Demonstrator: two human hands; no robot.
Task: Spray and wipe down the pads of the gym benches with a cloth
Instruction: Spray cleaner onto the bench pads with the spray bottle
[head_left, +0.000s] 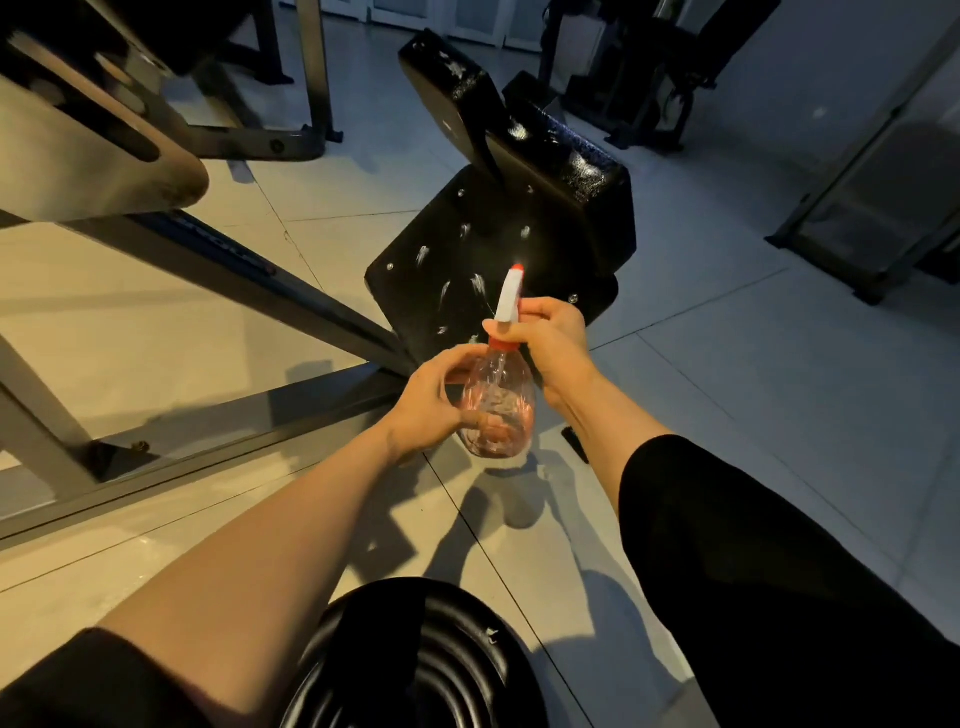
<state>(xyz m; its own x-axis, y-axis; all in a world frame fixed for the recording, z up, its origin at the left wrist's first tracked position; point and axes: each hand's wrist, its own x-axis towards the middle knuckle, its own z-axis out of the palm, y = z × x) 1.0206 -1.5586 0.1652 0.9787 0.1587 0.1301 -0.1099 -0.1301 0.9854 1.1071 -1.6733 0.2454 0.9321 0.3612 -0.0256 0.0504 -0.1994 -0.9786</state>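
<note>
Spraying step. The right hand (550, 338) clamps its grip on the trigger head of the spray bottle (498, 410); the left hand (431, 400) cups its body, nozzle aimed at the droplet-flecked bench pad (447, 260) just beyond. Wiping presumably follows; no cloth is visible.

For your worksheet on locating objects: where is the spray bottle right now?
Near the centre of the head view, the spray bottle is held between both hands, just in front of the black bench pad.

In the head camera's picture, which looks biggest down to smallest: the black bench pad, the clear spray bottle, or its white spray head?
1. black bench pad
2. clear spray bottle
3. white spray head

The bottle is nearer, yet looks smaller.
</note>
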